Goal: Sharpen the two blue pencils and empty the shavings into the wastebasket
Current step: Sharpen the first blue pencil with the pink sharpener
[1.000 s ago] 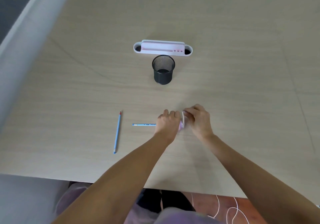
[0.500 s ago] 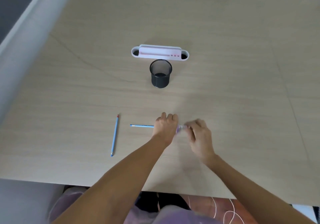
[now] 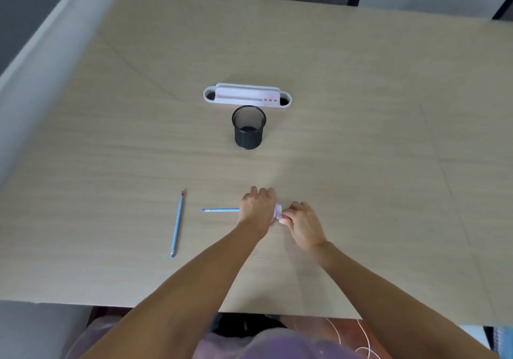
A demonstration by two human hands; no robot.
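Observation:
My left hand (image 3: 256,208) is closed around one blue pencil (image 3: 220,210), whose free end sticks out to the left. My right hand (image 3: 302,222) pinches a small pink-and-white sharpener (image 3: 278,212) pressed against my left fist; the pencil's tip is hidden there. A second blue pencil (image 3: 177,224) lies alone on the table to the left, its point facing away from me. The black mesh wastebasket (image 3: 249,127) stands upright beyond my hands, mid-table.
A white and pink desk organiser (image 3: 247,98) sits just behind the wastebasket. The wooden table (image 3: 374,164) ends near my body at the front edge. A white cable lies on the floor below right.
My right hand has shifted slightly on the sharpener and turned at the wrist. The view has tilted up, showing more of the far table edge. The loose pencil has not moved.

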